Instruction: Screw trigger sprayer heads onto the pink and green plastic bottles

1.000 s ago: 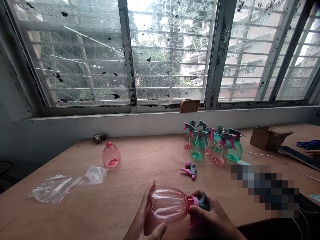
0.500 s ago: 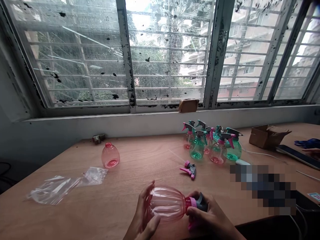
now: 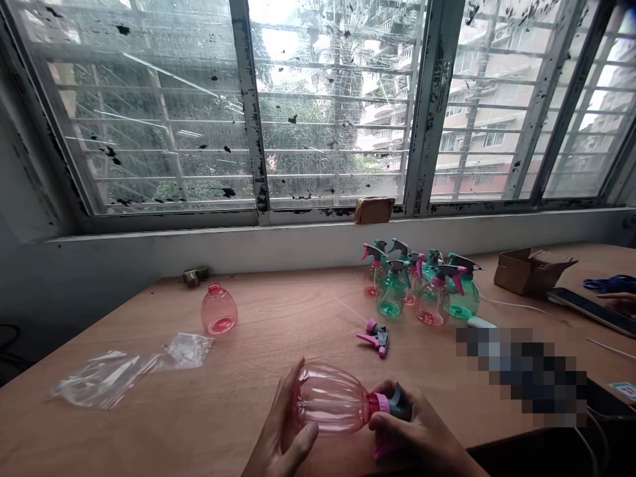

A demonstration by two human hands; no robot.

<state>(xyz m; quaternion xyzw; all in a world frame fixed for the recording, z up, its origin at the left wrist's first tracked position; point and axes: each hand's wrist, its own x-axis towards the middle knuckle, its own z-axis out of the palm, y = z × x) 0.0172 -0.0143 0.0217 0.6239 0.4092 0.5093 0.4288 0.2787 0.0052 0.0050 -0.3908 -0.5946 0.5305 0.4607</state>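
Observation:
A clear pink spray bottle [image 3: 332, 401] lies on its side between my hands, low in the view. My left hand [image 3: 283, 434] wraps round the bottle's round base, fingers closed on it. My right hand [image 3: 415, 434] grips the grey and pink spray head [image 3: 395, 403] at the bottle's neck. A loose pink spray head [image 3: 373, 336] with its thin tube lies on the wooden table [image 3: 278, 331] beyond my hands. An open pink bottle [image 3: 218, 310] with no head stands at the left.
Several finished pink and green spray bottles [image 3: 422, 285] stand grouped at the back right. Clear plastic bags [image 3: 129, 371] lie at the left. A cardboard box [image 3: 531, 270], a dark tablet [image 3: 591, 310] and another person's hand [image 3: 621, 301] are at the far right.
The bottle has turned slightly in my hands and my left thumb has shifted on its base. My right hand stays on the spray head.

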